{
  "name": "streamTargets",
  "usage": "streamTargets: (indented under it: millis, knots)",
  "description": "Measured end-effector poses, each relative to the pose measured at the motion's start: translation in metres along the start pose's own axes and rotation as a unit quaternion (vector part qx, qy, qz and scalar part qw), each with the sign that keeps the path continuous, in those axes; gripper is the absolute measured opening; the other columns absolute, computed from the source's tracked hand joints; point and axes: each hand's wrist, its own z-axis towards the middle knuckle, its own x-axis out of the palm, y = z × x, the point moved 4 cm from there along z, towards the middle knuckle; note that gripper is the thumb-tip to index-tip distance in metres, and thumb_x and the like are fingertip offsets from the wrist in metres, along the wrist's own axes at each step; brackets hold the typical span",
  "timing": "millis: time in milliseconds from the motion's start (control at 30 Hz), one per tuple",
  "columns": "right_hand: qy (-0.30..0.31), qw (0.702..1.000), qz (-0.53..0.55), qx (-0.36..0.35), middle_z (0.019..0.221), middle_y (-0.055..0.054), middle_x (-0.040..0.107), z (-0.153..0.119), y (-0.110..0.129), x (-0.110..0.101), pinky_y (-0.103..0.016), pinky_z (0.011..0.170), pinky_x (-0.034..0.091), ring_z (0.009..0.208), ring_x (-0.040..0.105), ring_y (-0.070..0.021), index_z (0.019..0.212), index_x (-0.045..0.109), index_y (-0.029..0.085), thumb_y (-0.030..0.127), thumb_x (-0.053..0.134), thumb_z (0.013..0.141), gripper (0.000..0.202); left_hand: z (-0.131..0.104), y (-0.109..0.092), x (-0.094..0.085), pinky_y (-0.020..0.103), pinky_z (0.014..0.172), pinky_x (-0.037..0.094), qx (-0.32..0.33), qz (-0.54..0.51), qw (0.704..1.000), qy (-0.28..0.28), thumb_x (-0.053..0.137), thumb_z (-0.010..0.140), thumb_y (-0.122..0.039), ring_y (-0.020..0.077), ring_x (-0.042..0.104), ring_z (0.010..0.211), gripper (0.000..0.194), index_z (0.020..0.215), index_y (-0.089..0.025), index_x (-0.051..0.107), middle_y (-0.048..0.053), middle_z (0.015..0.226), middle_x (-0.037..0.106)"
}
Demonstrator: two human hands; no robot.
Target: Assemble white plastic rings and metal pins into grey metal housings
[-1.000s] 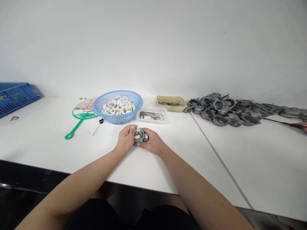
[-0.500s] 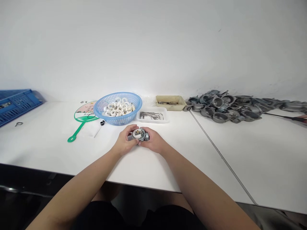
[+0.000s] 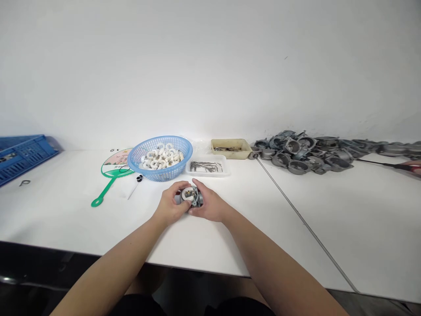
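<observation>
Gripping metal body [image 3: 199, 198] between fingers of left hand [image 3: 168, 205] and right hand [image 3: 213, 205], back from near edge of table [image 3: 205, 248]. Advisable: press lightly around white ring [image 3: 186, 197].

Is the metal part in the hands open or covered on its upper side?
Open: the metal part shows a white piece and brass-coloured bits uncovered between the left hand and right hand.

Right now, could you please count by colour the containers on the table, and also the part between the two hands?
Blue: 2, basket and crate
White: 1, tray
Pale yellow: 1, box
Grey and white: 1, metal part
Total: 5
</observation>
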Motion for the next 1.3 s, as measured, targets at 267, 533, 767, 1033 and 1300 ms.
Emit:
streamTargets:
  millis: [267, 533, 767, 1033, 1300]
  knots:
    - [0.001, 0.999, 0.012, -0.03, 0.137, -0.014, 0.035, -0.001, -0.003, -0.003, -0.046, 0.095, 0.038, 0.119, 0.042, -0.0291, 0.143, 0.007, 0.02, 0.046, 0.069, 0.065, 0.103, 0.004, 0.007, 0.003, 0.037, 0.087, 0.047, -0.015, -0.025, 1.0, 0.003, 0.058, 0.065, -0.013, 0.0215, 0.057, 0.104, 0.052, 0.115, -0.018, 0.049, 0.009, 0.111, 0.062]
    - [0.011, 1.0, 0.007, -0.016, 0.137, -0.014, 0.036, 0.001, -0.006, -0.004, -0.046, 0.097, 0.036, 0.12, 0.041, -0.0294, 0.143, 0.007, 0.018, 0.049, 0.067, 0.066, 0.103, 0.008, 0.006, 0.005, 0.038, 0.094, 0.043, -0.011, -0.067, 0.997, 0.02, 0.058, 0.065, -0.012, 0.0196, 0.057, 0.102, 0.054, 0.118, -0.017, 0.047, 0.009, 0.11, 0.061]
    - [0.025, 0.999, 0.017, -0.016, 0.14, -0.015, 0.029, 0.002, -0.01, -0.004, -0.045, 0.099, 0.033, 0.126, 0.032, -0.0292, 0.143, 0.0, 0.018, 0.051, 0.066, 0.066, 0.107, 0.009, 0.01, 0.007, 0.038, 0.093, 0.044, -0.024, -0.119, 0.992, 0.025, 0.061, 0.064, -0.013, 0.0207, 0.057, 0.102, 0.055, 0.117, -0.015, 0.045, 0.01, 0.108, 0.06]
    - [-0.004, 0.998, 0.055, -0.003, 0.127, -0.016, 0.041, -0.002, -0.007, -0.016, -0.038, 0.082, 0.045, 0.096, 0.053, -0.0215, 0.141, 0.02, 0.016, 0.058, 0.052, 0.075, 0.085, 0.007, 0.009, 0.008, 0.039, 0.094, 0.042, -0.06, -0.136, 0.989, 0.015, 0.064, 0.063, -0.011, 0.0215, 0.057, 0.102, 0.057, 0.116, -0.015, 0.046, 0.011, 0.11, 0.06]
    - [-0.297, 0.953, -0.021, 0.045, 0.093, -0.008, 0.062, 0.001, -0.002, -0.068, -0.029, 0.067, 0.047, 0.074, 0.056, -0.0166, 0.112, 0.056, 0.015, 0.056, 0.047, 0.077, 0.055, 0.007, 0.004, 0.008, 0.036, 0.091, 0.044, -0.072, -0.115, 0.991, 0.009, 0.061, 0.063, -0.009, 0.0187, 0.059, 0.095, 0.061, 0.12, -0.017, 0.043, 0.007, 0.109, 0.061]
